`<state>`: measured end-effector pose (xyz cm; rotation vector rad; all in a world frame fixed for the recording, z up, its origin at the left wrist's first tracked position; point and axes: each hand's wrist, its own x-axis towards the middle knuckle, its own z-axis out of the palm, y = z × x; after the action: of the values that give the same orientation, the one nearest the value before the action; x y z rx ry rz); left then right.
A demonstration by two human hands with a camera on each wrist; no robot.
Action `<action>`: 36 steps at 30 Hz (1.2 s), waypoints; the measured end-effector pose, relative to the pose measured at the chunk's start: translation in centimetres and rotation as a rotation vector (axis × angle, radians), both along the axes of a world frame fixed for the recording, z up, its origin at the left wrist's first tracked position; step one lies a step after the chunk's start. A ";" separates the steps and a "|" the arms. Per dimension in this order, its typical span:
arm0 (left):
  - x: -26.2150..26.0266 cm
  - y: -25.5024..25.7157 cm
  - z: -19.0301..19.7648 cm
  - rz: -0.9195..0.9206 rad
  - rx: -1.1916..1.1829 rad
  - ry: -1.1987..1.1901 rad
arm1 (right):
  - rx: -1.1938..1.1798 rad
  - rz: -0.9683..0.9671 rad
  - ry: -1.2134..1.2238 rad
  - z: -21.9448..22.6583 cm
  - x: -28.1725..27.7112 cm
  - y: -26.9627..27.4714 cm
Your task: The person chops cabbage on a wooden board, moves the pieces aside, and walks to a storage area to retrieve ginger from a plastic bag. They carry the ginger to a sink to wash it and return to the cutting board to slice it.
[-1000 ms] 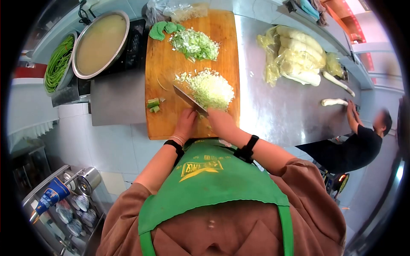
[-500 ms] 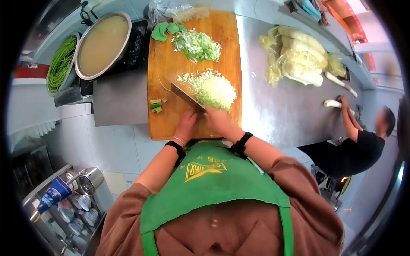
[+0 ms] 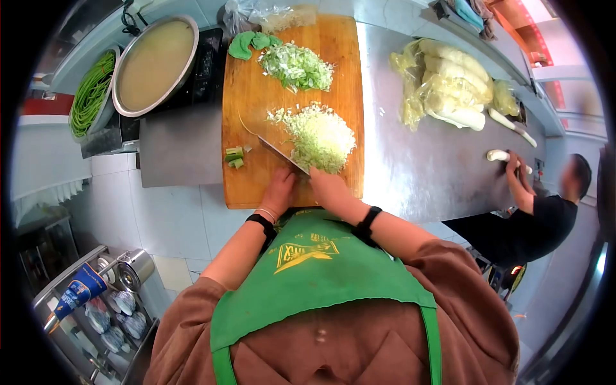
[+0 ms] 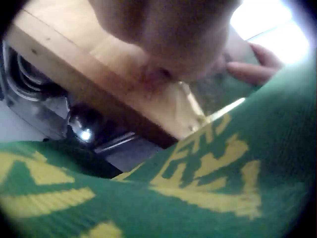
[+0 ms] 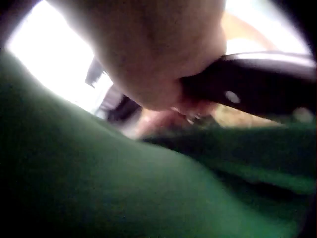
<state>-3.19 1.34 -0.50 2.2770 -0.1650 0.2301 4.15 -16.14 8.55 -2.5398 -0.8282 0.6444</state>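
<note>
Black-handled knife (image 5: pixel 255 87) | in right fingers (image 3: pixel 317 177) | blade near left fingers (image 3: pixel 286 175)

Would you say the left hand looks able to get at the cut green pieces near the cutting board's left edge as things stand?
Probably yes: bare cutting board seems to lie between the left hand and the green pieces, and the knife slants beyond the hand rather than across that path.

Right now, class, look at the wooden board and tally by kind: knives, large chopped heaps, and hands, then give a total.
Knife: 1
Chopped heaps: 2, near heap and far heap
Hands: 2, left hand and right hand
Total: 5
</note>
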 end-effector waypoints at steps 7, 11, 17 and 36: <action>-0.8 0.6 1.5 0.011 -0.025 0.063 | 0.113 -0.054 0.076 1.7 1.2 -0.4; -1.3 0.9 1.6 -0.003 0.004 0.052 | 0.064 -0.042 0.022 -0.5 -1.3 -1.1; -1.6 1.2 1.4 0.011 0.015 0.025 | 0.180 -0.117 0.067 0.9 1.0 -0.8; 1.3 3.2 11.3 -0.111 0.040 -0.158 | 0.165 -0.132 0.039 2.1 0.9 -5.8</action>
<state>-1.85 4.52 10.84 2.2802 -0.3802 0.3515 5.02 -21.90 10.65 -2.4008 -0.6656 0.5582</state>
